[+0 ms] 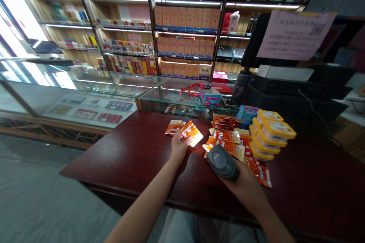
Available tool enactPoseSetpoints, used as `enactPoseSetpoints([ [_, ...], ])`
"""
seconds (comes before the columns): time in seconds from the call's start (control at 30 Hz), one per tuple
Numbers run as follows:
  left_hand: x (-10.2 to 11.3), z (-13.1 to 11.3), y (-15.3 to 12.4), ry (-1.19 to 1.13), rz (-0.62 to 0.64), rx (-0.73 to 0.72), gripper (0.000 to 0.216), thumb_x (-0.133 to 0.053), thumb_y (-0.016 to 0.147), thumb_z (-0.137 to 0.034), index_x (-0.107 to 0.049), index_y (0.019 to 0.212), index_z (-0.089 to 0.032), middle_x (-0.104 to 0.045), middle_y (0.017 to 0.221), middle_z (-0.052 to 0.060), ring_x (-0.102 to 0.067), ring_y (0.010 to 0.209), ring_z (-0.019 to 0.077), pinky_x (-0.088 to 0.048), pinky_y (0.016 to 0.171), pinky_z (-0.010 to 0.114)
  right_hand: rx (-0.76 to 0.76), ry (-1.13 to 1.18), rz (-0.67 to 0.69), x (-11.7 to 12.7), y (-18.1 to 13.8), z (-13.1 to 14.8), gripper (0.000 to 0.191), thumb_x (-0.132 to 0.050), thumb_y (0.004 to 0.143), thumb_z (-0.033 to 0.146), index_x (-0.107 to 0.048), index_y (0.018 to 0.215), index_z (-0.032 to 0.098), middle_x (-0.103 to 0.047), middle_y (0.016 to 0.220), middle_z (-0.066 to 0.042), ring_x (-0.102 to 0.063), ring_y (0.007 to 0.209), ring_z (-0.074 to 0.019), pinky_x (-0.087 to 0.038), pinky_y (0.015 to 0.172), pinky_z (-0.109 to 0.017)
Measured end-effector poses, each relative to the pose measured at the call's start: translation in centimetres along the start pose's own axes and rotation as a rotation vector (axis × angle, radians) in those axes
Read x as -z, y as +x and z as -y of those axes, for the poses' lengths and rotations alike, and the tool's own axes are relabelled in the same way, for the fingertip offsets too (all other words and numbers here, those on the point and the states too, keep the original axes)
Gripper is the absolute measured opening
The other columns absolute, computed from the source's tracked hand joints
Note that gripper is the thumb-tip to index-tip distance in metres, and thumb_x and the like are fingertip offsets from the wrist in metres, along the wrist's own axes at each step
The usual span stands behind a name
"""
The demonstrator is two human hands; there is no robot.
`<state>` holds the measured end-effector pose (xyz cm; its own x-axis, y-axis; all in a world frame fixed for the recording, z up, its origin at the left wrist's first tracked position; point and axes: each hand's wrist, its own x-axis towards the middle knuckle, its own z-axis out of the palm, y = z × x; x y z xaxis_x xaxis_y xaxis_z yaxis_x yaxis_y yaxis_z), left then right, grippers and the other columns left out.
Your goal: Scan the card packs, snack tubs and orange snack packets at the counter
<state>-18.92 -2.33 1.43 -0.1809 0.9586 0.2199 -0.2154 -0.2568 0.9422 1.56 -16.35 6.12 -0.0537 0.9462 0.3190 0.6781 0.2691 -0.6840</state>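
My left hand [179, 147] pinches an orange snack packet [192, 133], holding it tilted above the dark red table [128, 148]. Bright light falls on the packet's lower right part. A dark grey handheld barcode scanner [221, 161] is gripped in my right hand [242, 184], its head pointing toward that packet. Just beyond my left hand lie a few similar packets [173, 127]. Past the scanner, a loose heap of orange packets [228, 146] spreads over the table, partly covered by the scanner and my right hand.
Stacked yellow-lidded plastic boxes [270, 133] stand right of the heap, with blue packs [246, 115] behind. A glass display case [154, 95] borders the table's far side and bears a colourful box [210, 97]. A monitor [256, 41] with a paper notice rises at right.
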Motion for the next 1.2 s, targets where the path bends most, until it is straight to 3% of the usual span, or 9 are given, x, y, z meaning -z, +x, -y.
enactPoseSetpoints([
  [0.2,-0.1,-0.3,0.1,-0.131,0.015,0.025,0.048,-0.08,0.056,-0.029,-0.059,0.097,-0.014,-0.071,0.1,0.012,-0.069,0.09,0.0249,-0.053,0.085,0.04,0.036,-0.055,-0.015,-0.3,0.0,-0.4,0.033,-0.059,0.078,0.028,-0.061,0.111,0.021,-0.072,0.096,-0.006,-0.067,0.086,-0.0237,-0.05,0.074,-0.034],
  [0.33,-0.1,-0.4,0.1,-0.124,-0.005,0.019,0.049,-0.081,0.055,-0.031,-0.06,0.097,-0.014,-0.072,0.099,0.011,-0.069,0.089,0.0233,-0.053,0.084,0.038,0.052,-0.256,-0.012,-0.9,-0.4,-1.2,0.025,-0.058,0.074,0.022,-0.061,0.1,0.022,-0.071,0.086,-0.004,-0.067,0.079,-0.0246,-0.047,0.066,-0.032],
  [0.47,0.0,-0.4,0.1,-0.081,-0.007,0.056,0.04,-0.081,0.056,-0.036,-0.063,0.085,-0.014,-0.072,0.084,0.007,-0.068,0.073,0.0197,-0.055,0.072,0.033,0.137,-0.472,-0.035,-1.8,-0.9,-2.9,0.027,-0.054,0.073,0.015,-0.059,0.099,0.02,-0.069,0.09,-0.006,-0.064,0.081,-0.0237,-0.044,0.069,-0.032],
  [0.6,-0.3,-1.2,0.5,-0.071,-0.03,0.179,0.039,-0.083,0.055,-0.036,-0.061,0.079,-0.014,-0.068,0.067,0.002,-0.062,0.056,0.0128,-0.049,0.051,0.023,0.197,-0.492,-0.05,-2.4,-1.0,-4.2,0.024,-0.054,0.074,0.012,-0.058,0.096,0.021,-0.066,0.09,-0.005,-0.062,0.084,-0.0212,-0.042,0.072,-0.03],
  [0.73,-1.9,-2.3,1.8,-0.037,0.061,0.372,0.033,-0.083,0.056,-0.033,-0.062,0.072,-0.013,-0.063,0.058,0.001,-0.053,0.044,0.0067,-0.04,0.041,0.016,0.164,-0.517,-0.056,-2.7,-0.8,-4.3,0.021,-0.054,0.074,0.01,-0.058,0.092,0.021,-0.064,0.087,-0.004,-0.061,0.084,-0.0212,-0.04,0.072,-0.03],
  [0.9,-6.2,-2.0,3.1,-0.036,0.23,0.543,0.022,-0.081,0.059,-0.024,-0.063,0.062,-0.012,-0.064,0.056,0.005,-0.054,0.043,0.008,-0.043,0.043,0.019,0.137,-0.527,-0.055,-2.8,-0.8,-4.2,0.023,-0.055,0.074,0.009,-0.057,0.093,0.022,-0.063,0.085,-0.002,-0.06,0.082,-0.0208,-0.038,0.07,-0.03],
  [1.0,-8.4,-1.1,3.2,-0.046,0.431,0.517,0.02,-0.079,0.062,-0.027,-0.067,0.065,-0.012,-0.067,0.062,0.008,-0.059,0.05,0.0115,-0.047,0.049,0.022,0.141,-0.535,-0.061,-2.8,-0.8,-4.3,0.024,-0.055,0.073,0.009,-0.057,0.093,0.022,-0.063,0.086,-0.002,-0.06,0.081,-0.0207,-0.037,0.07,-0.03],
  [1.07,-8.9,-0.4,3.3,0.062,0.497,0.432,0.021,-0.075,0.065,-0.031,-0.067,0.064,-0.012,-0.066,0.06,0.007,-0.058,0.05,0.0121,-0.046,0.05,0.023,0.141,-0.53,-0.069,-2.8,-0.8,-4.3,0.023,-0.055,0.073,0.008,-0.057,0.092,0.022,-0.064,0.085,-0.002,-0.06,0.08,-0.0203,-0.037,0.07,-0.03],
  [1.2,-7.8,0.5,3.5,0.324,0.334,0.212,0.027,-0.067,0.071,-0.039,-0.067,0.061,-0.014,-0.06,0.051,0.001,-0.053,0.048,0.0114,-0.04,0.048,0.022,0.151,-0.519,-0.09,-2.7,-0.8,-4.3,0.024,-0.054,0.073,0.009,-0.056,0.093,0.022,-0.065,0.088,-0.002,-0.06,0.082,-0.0208,-0.036,0.071,-0.03],
])
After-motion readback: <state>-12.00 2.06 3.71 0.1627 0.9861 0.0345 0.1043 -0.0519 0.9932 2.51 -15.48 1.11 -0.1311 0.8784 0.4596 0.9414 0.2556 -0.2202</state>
